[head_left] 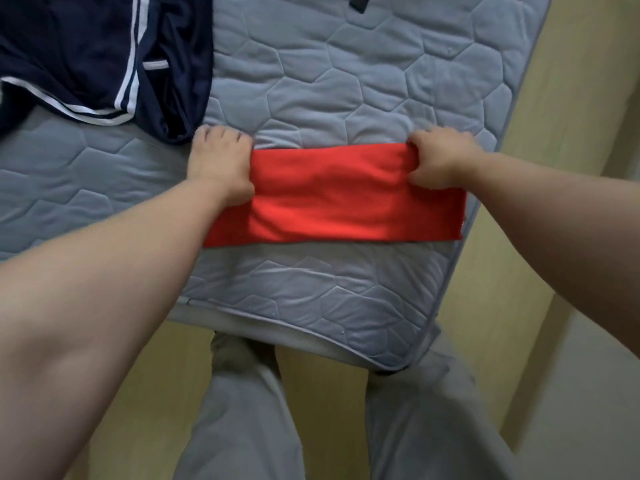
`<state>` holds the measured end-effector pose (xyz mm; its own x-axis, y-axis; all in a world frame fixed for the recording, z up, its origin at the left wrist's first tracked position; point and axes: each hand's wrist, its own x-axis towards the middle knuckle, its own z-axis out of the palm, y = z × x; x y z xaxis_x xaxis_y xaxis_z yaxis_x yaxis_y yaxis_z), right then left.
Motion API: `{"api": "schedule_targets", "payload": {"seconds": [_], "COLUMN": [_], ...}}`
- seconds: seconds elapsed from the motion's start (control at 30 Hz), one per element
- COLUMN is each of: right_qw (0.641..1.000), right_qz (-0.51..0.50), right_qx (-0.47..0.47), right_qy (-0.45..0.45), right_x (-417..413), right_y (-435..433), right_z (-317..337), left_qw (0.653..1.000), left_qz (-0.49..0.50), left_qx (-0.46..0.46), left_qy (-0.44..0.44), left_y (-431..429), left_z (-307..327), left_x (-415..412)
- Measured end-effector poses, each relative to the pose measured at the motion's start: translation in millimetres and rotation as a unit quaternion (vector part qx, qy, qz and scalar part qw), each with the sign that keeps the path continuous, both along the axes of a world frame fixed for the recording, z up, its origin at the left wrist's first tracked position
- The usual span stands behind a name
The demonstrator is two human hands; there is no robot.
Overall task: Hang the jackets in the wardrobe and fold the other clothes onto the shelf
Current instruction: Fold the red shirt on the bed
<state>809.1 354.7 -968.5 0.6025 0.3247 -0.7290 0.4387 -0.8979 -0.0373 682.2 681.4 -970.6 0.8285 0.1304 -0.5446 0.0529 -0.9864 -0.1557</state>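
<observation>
A red garment [339,199], folded into a long flat band, lies across the grey quilted mattress [311,81]. My left hand [221,164] grips its far left corner, fingers curled over the cloth. At the far right corner my right hand [443,157] pinches the top edge. A navy garment with white stripes [86,53] lies crumpled at the upper left of the mattress, just beyond my left hand.
The mattress's near edge [311,323] and right edge run beside a pale wooden floor [554,168]. My legs in grey trousers [242,410] stand against the near edge. A small dark object [358,1] sits at the top of the view.
</observation>
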Motion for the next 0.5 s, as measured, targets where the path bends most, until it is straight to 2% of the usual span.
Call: {"api": "schedule_targets", "payload": {"seconds": [0.1, 0.13, 0.2, 0.27, 0.37, 0.43, 0.5], "right_qw": [0.984, 0.977, 0.975, 0.983, 0.994, 0.990, 0.971], "right_qz": [0.058, 0.082, 0.119, 0.121, 0.104, 0.102, 0.119], "right_qx": [-0.129, -0.158, -0.160, -0.114, -0.023, 0.049, 0.118], "right_qy": [0.111, 0.117, 0.100, 0.074, -0.004, -0.084, -0.171], "right_x": [10, 9, 10, 14, 27, 38, 42], "right_y": [16, 18, 18, 18, 21, 26, 31], "right_z": [15, 21, 37, 55, 87, 102, 105], "left_qw": [0.991, 0.986, 0.983, 0.989, 0.995, 0.987, 0.972], "left_qz": [-0.008, -0.019, -0.045, -0.056, -0.048, -0.065, -0.110], "left_qx": [-0.036, -0.047, -0.057, -0.065, -0.082, -0.088, -0.060], "left_qy": [0.129, 0.159, 0.168, 0.117, -0.013, -0.119, -0.199], "left_y": [-4, -3, 1, 9, 29, 38, 36], "left_z": [16, 23, 46, 76, 112, 127, 130], "left_x": [18, 18, 11, 1, -22, -44, -66]}}
